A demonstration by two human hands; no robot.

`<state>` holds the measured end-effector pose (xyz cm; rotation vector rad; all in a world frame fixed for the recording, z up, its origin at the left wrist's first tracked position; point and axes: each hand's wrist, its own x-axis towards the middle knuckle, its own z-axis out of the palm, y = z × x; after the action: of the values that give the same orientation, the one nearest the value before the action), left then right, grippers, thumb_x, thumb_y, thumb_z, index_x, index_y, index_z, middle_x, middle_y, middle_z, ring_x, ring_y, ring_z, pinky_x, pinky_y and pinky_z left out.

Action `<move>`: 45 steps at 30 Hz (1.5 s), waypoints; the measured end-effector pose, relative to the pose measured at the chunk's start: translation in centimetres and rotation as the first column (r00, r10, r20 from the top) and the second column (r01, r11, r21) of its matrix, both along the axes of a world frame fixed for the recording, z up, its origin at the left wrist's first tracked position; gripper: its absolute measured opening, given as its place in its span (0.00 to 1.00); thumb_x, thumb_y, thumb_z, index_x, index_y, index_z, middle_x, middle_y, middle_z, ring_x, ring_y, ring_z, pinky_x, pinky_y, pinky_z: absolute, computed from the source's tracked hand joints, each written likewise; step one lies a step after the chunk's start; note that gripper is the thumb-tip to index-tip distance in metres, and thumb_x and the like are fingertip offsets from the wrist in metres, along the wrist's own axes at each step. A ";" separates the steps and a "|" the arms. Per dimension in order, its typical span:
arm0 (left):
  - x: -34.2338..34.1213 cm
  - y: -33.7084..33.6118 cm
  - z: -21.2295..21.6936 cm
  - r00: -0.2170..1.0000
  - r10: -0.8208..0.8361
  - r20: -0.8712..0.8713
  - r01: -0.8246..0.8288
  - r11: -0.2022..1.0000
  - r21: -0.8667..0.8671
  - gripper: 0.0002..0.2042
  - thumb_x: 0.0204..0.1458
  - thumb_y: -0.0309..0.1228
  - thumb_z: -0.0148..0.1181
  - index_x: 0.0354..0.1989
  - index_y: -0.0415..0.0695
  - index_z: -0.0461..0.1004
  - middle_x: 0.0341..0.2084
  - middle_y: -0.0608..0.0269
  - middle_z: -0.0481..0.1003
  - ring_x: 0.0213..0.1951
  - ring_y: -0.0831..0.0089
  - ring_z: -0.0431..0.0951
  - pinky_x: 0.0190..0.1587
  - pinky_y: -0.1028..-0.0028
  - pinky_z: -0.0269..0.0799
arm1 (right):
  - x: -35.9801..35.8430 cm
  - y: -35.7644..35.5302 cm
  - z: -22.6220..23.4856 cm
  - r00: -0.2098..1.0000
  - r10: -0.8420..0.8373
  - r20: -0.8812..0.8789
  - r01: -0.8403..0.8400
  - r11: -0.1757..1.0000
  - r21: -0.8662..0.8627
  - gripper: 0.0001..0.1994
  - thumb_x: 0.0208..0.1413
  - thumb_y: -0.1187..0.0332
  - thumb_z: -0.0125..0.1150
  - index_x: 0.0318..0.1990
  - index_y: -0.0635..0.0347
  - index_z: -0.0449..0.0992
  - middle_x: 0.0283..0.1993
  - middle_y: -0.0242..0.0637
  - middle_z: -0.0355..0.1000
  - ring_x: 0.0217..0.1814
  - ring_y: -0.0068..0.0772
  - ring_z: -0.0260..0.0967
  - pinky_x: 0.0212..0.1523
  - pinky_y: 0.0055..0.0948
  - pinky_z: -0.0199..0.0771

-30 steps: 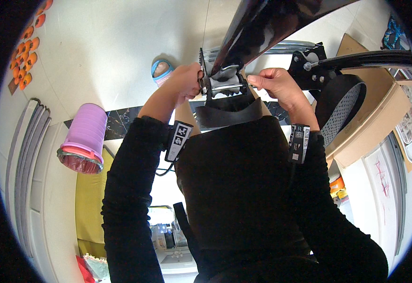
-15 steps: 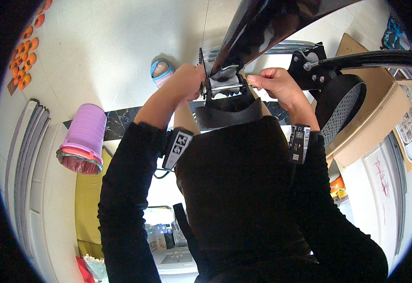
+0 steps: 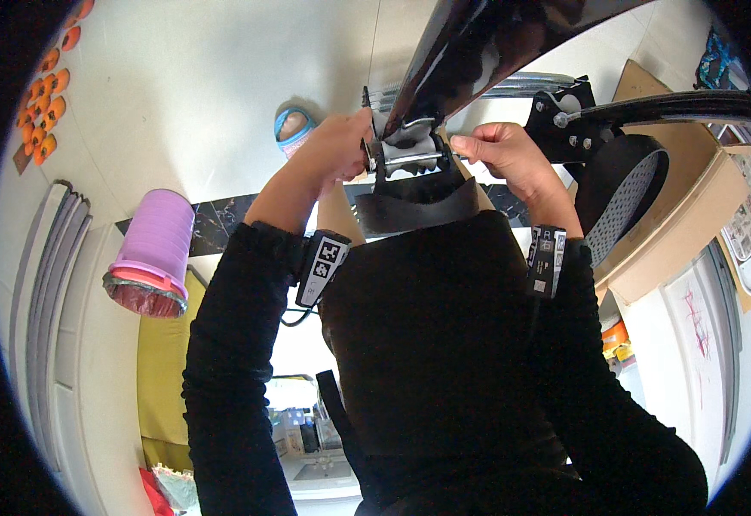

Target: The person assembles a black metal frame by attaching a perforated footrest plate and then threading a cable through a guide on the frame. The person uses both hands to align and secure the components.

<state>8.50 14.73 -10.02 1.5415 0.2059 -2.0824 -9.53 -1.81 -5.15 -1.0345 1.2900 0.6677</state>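
Note:
A silver metal axle (image 3: 410, 160) lies crosswise in a black bracket under a glossy black curved frame tube (image 3: 470, 64), like that of a bicycle. My left hand (image 3: 341, 142) is at the axle's left end, next to a dark toothed part (image 3: 367, 96). Its fingers curl in and blur slightly, and what they hold is hidden. At the opposite end, my right hand (image 3: 500, 153) pinches the axle's tip between thumb and forefinger. A curved black flap like a mudguard (image 3: 418, 210) hangs just below the bracket, close to my body.
A black wheel-like part with a perforated inner face (image 3: 629, 206) leans by an open cardboard box (image 3: 680, 224) at right. To the left lies a purple bin (image 3: 156, 232) with a dark liner. One sandalled foot (image 3: 294, 129) rests beyond my left hand.
My left hand has turned and shifted slightly at the axle's left end, its forearm moving with it. My right hand keeps its pinch in the same place.

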 end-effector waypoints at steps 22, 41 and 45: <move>-1.2 -0.7 0.2 0.971 0.182 0.157 -0.197 0.977 0.085 0.26 0.54 0.53 0.44 0.14 0.43 0.67 0.10 0.66 0.62 0.13 0.76 0.60 0.17 0.74 0.55 | 0.0 0.1 -0.1 1.000 -0.026 0.006 0.026 1.000 -0.003 0.16 0.44 0.56 0.69 0.20 0.58 0.74 0.13 0.21 0.59 0.12 0.11 0.45 0.15 0.14 0.41; -1.9 -0.6 -0.1 0.881 0.056 0.470 -0.012 0.995 -0.095 0.29 0.57 0.51 0.39 0.12 0.38 0.64 0.11 0.55 0.63 0.19 0.64 0.65 0.27 0.67 0.60 | 0.1 0.1 0.0 0.999 -0.038 -0.009 0.038 0.999 -0.009 0.15 0.44 0.57 0.69 0.22 0.59 0.75 0.13 0.22 0.61 0.13 0.11 0.47 0.15 0.14 0.43; -1.8 -0.7 1.5 0.805 0.102 0.585 -0.012 0.988 -0.154 0.27 0.58 0.48 0.38 0.15 0.38 0.65 0.12 0.54 0.64 0.19 0.65 0.65 0.27 0.67 0.60 | -0.1 0.2 -0.1 0.999 -0.038 0.000 0.038 0.999 -0.021 0.15 0.44 0.57 0.69 0.21 0.59 0.75 0.13 0.22 0.62 0.12 0.11 0.48 0.15 0.14 0.43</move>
<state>6.68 14.04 -8.51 1.9762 -0.1279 -1.4323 -9.60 -1.64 -5.22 -1.0244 1.3168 0.6265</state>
